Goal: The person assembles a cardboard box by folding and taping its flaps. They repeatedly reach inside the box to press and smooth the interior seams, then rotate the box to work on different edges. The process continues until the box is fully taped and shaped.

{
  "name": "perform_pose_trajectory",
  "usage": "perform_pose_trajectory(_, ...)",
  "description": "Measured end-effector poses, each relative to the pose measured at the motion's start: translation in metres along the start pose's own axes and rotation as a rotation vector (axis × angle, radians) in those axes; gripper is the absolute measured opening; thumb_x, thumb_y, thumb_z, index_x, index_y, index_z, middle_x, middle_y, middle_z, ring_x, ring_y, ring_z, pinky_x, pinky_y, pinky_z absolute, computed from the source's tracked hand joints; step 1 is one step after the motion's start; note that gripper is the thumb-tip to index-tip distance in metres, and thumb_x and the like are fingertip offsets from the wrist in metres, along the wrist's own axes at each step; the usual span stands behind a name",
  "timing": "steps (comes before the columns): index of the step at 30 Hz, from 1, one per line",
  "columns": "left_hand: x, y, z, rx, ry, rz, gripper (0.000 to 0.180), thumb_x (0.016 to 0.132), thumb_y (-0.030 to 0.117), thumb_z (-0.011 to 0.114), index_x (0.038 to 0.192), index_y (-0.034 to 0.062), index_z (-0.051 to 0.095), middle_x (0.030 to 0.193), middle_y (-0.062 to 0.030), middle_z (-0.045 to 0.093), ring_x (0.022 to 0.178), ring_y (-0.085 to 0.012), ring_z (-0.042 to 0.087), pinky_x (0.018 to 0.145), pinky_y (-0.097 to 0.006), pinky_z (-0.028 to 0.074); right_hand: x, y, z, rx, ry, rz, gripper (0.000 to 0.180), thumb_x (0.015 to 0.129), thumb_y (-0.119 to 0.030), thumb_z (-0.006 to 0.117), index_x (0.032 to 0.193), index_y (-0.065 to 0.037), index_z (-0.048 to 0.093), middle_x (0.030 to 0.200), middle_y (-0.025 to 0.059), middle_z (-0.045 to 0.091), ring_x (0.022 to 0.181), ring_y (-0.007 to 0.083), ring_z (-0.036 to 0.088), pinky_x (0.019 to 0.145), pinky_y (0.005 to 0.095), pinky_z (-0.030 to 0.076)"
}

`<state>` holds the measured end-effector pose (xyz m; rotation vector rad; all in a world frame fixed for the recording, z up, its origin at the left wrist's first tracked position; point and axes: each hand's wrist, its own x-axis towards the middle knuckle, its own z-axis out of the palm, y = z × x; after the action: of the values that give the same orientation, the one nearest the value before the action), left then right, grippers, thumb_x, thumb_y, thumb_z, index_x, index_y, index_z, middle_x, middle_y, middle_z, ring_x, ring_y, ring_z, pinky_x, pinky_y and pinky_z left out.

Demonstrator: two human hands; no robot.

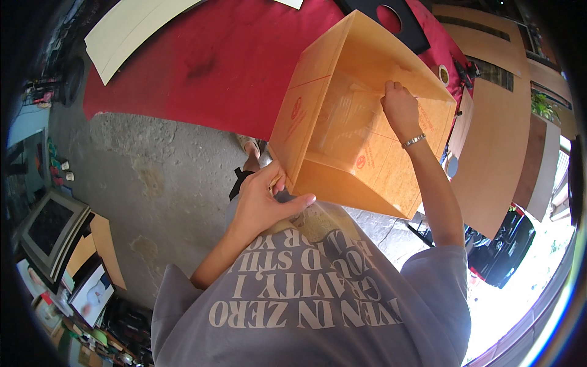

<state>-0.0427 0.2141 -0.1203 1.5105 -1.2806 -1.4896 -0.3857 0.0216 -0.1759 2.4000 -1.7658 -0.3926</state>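
Note:
A large orange-tan box (333, 165), its open side facing me, rests tilted over the table's near edge. Its panels carry red printed marks, and the inside back looks glossy. My left hand (266, 199) grips the box's lower left corner, fingers curled at the edge and thumb stretched out to the right. Inside the box, near its right wall, is my right hand (400, 110), with its fingers closed in a pinch or fist. Whatever it may hold is too small to make out.
Red cloth (202, 67) covers the table. On it lie a pale curved-looking sheet (131, 37), a black panel with a round hole (406, 21) and a tape roll (441, 74). Brown boards (492, 134) stand at the right. Framed panels (52, 223) lean at the left on the concrete floor (153, 183).

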Motion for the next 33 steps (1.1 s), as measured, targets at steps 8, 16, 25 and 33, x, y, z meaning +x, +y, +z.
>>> perform_pose_trajectory(8,-0.003,0.003,0.003,-0.048,0.006,-0.011,0.051,0.068,0.031,0.093,0.076,0.0092,0.048,0.062,0.0011,0.042,0.055,-0.0101,0.04,0.051,-0.027,0.031,-0.011,-0.005,-0.02,-0.005,0.02,0.105,0.013,0.089,-0.016,0.064,0.096,-0.005,0.061,0.093,0.0135,0.068,0.089,0.0304,0.071,0.07,0.0417,0.061)
perform_pose_trajectory(16,-0.006,0.022,-0.023,-0.142,0.019,0.043,0.052,0.072,0.039,0.094,0.083,0.0066,0.056,0.077,0.0012,0.047,0.069,-0.0087,0.046,0.059,-0.026,0.035,-0.039,-0.005,-0.126,0.446,-0.015,-0.116,0.007,0.088,-0.004,0.061,0.093,-0.001,0.057,0.092,0.0111,0.066,0.079,0.031,0.067,0.067,0.0436,0.049)
perform_pose_trajectory(25,0.022,0.135,0.019,-0.387,0.075,0.553,0.071,0.094,0.039,0.077,0.143,-0.0038,0.047,0.125,-0.0137,0.063,0.111,-0.0184,0.064,0.1,-0.031,0.048,-0.056,-0.065,-0.247,0.929,0.498,-0.786,0.017,0.078,-0.003,0.075,0.094,-0.002,0.069,0.086,0.0096,0.058,0.072,0.0226,0.056,0.062,0.0323,0.045)
perform_pose_trajectory(33,0.034,0.097,-0.015,-0.248,0.359,0.5,0.023,0.106,0.02,0.06,0.095,0.0004,0.061,0.079,0.0004,0.057,0.065,-0.0037,0.045,0.057,-0.021,0.033,-0.02,0.004,-0.161,0.782,-0.036,-0.537,0.011,0.097,-0.014,0.064,0.101,-0.004,0.066,0.089,0.0136,0.066,0.083,0.034,0.065,0.071,0.0415,0.051)
